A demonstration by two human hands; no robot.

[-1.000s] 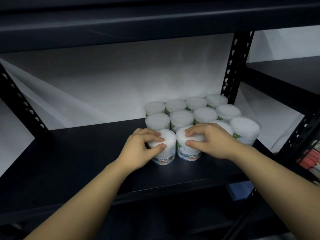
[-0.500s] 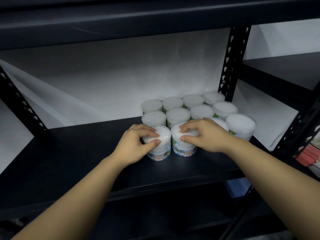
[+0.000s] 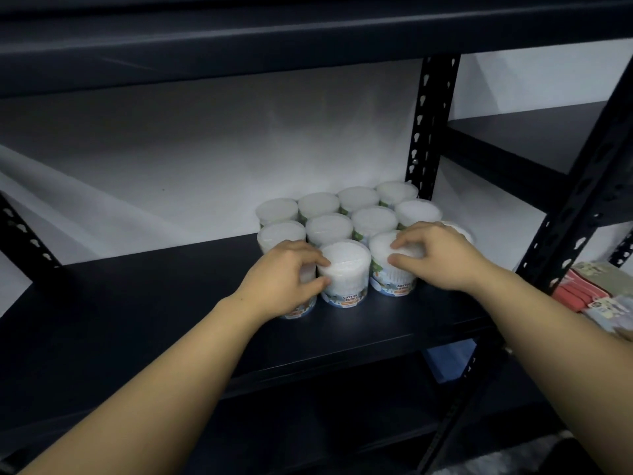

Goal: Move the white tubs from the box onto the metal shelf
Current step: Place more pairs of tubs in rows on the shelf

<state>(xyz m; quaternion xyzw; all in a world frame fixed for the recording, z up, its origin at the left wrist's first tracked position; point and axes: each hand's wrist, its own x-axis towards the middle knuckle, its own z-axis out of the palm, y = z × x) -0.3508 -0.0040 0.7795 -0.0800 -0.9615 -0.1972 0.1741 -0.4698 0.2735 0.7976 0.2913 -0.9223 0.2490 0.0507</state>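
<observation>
1. Two bare hands are reaching onto the dark metal shelf (image 3: 137,323), and I am watching them from the head camera, looking down along both forearms.
2. I am seeing the left hand (image 3: 281,279) curling its fingers and thumb round a white tub; part of a tub (image 3: 297,313) is peeking out under that palm, and the fingertips are touching the side of the front-left cotton buds tub (image 3: 346,274) next to it. I cannot tell which of the two it is actually gripping.
3. That front-left tub is standing upright on the shelf, its label reading "COTTON BUDS" and facing me.
4. Just beside it, the front-right cotton buds tub (image 3: 394,272) is standing upright too, and the two are nearly touching.
5. The right hand (image 3: 438,257) is gripping the front-right tub from above, fingers curling over the lid and thumb pressing the near side.
6. Behind the hands, the other white tubs (image 3: 352,214) are sitting packed in rows towards the rear right of the shelf, against the pale back wall (image 3: 171,173).
7. A perforated black upright (image 3: 430,125) is rising just behind the rearmost tub on the right.
8. Further right, past another upright, red and pale packets (image 3: 582,293) are lying on a surface I cannot make out.
</observation>
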